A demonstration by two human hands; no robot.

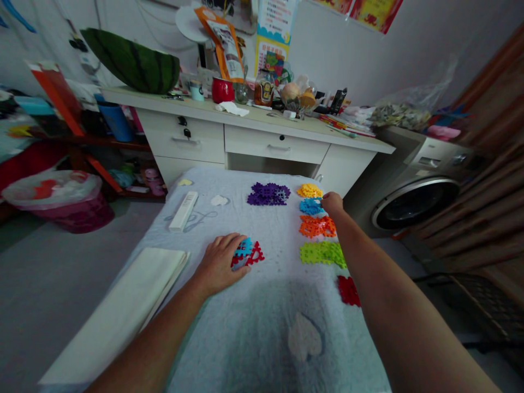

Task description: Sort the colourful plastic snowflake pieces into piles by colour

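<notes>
My left hand (223,263) curls around a small group of interlocking plastic pieces, a blue square piece (244,248) above red pieces (257,253). Its thumb lies along their near side. Farther right, my right hand (333,202) is closed, its fingertips at the edge of a pile of blue pieces (311,206); what they pinch is hidden. Around that pile lie yellow pieces (309,190) behind, then orange pieces (317,226) and lime green pieces (322,253) in front. Dark red pieces (349,290) sit partly behind my right forearm. Purple pieces (268,194) form a heap at the far middle.
A light cloth with heart shapes covers the table (262,338). On its left lie a white narrow box (184,212) and a folded white cloth (118,311). Beyond stands a white desk (254,123) bearing a watermelon piece (137,64); a washing machine (417,185) is at right.
</notes>
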